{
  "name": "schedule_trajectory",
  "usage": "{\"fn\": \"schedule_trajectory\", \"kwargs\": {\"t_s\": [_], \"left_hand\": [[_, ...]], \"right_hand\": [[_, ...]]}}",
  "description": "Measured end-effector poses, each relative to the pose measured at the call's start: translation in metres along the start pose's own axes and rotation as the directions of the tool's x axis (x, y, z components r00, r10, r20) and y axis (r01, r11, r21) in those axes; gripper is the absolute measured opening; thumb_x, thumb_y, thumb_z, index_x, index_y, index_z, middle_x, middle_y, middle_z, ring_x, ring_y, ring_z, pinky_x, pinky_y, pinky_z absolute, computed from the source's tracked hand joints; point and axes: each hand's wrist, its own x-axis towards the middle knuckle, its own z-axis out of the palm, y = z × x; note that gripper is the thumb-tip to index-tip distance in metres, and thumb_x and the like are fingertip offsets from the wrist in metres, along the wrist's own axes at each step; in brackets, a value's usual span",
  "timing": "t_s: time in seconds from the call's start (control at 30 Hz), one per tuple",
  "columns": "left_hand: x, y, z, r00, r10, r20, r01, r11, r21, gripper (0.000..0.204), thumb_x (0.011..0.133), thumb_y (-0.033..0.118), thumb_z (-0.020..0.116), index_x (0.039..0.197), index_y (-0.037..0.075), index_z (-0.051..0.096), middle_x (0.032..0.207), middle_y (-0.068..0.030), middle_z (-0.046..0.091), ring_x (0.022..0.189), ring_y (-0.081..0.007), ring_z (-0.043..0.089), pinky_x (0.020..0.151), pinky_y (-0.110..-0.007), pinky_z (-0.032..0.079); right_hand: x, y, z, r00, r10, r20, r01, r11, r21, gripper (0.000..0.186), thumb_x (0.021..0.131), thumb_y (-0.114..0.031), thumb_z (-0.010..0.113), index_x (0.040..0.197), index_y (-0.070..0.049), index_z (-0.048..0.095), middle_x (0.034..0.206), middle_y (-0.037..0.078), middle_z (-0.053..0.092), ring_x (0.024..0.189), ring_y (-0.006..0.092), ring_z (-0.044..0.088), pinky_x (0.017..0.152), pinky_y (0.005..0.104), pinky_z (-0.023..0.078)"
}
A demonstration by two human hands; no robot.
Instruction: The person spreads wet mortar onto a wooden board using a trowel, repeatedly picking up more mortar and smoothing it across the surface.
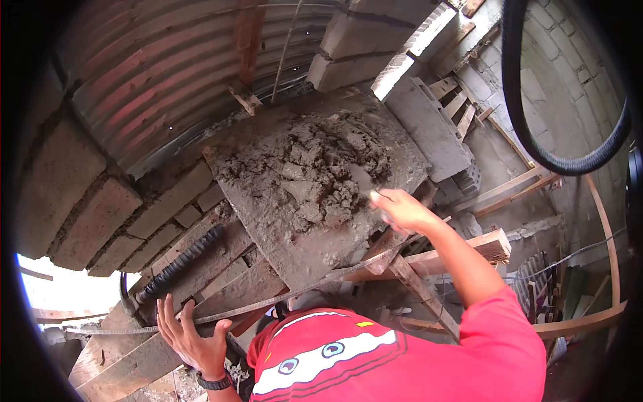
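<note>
A heap of wet grey mortar [311,177] lies on a square mixing board [298,258] in front of me. My right hand [402,211] is closed at the board's right edge, gripping a trowel. The grey trowel blade [362,178] touches the right side of the heap; the handle is mostly hidden by my fingers. My left hand [191,338], with a dark watch [214,382] at the wrist, is raised with fingers spread. It holds nothing and is nearest to a long thin curved bar [258,301] running past the board's near edge.
Corrugated metal sheeting [167,74] stands behind the board. A concrete block wall [94,221] is at left, with a ribbed black bar [184,261] beside it. Wooden beams [462,258] cross below right. A concrete block [429,127] sits beyond the board's right edge. A black hose [516,87] hangs at upper right.
</note>
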Motion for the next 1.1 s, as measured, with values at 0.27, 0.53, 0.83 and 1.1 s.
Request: {"fn": "schedule_trajectory", "kwargs": {"t_s": [0.27, 0.53, 0.83, 1.1], "left_hand": [[0.002, -0.001, -0.001, 1.000, -0.014, -0.014, 0.014, 1.000, 0.002, 0.085, 0.088, 0.085, 0.064, 0.124, 0.007, 0.070, 0.163, -0.0152, 0.052, 0.154, -0.0432, 0.043, 0.124, -0.060, 0.034], [0.003, -0.002, 0.000, 1.000, 0.001, -0.031, -0.001, 1.000, -0.025, 0.081, 0.090, 0.079, 0.067, 0.124, 0.006, 0.069, 0.163, -0.0165, 0.051, 0.154, -0.0433, 0.042, 0.125, -0.058, 0.033], [0.001, -0.002, -0.001, 1.000, -0.004, -0.015, 0.004, 1.000, -0.009, 0.079, 0.091, 0.077, 0.067, 0.126, 0.007, 0.069, 0.162, -0.0170, 0.052, 0.155, -0.0428, 0.042, 0.125, -0.059, 0.033], [0.002, -0.004, 0.000, 1.000, -0.006, -0.001, 0.006, 1.000, -0.023, 0.082, 0.089, 0.079, 0.067, 0.128, 0.007, 0.068, 0.163, -0.0165, 0.051, 0.154, -0.0434, 0.043, 0.124, -0.059, 0.033]], "right_hand": [[0.039, 0.000, -0.009, 0.987, 0.056, 0.151, -0.100, 0.950, 0.298, 0.051, 0.110, -0.054, 0.061, 0.125, -0.006, 0.067, 0.074, -0.004, 0.053, 0.051, 0.0063, 0.046, 0.044, 0.0266, 0.036], [0.005, 0.001, -0.049, 0.989, 0.045, 0.143, -0.094, 0.928, 0.361, 0.047, 0.109, -0.052, 0.064, 0.124, -0.007, 0.069, 0.073, -0.004, 0.056, 0.047, 0.0040, 0.046, 0.040, 0.0236, 0.035], [-0.038, -0.019, -0.097, 0.928, -0.110, -0.356, 0.176, 0.972, 0.158, 0.043, 0.111, -0.045, 0.062, 0.126, -0.005, 0.068, 0.074, -0.002, 0.060, 0.047, 0.0050, 0.048, 0.042, 0.0242, 0.038], [0.031, 0.050, -0.005, 0.775, -0.384, -0.502, 0.054, 0.832, -0.552, 0.041, 0.107, -0.036, 0.065, 0.137, -0.013, 0.051, 0.101, 0.028, 0.076, 0.098, 0.0532, 0.073, 0.084, 0.0586, 0.057]]}}
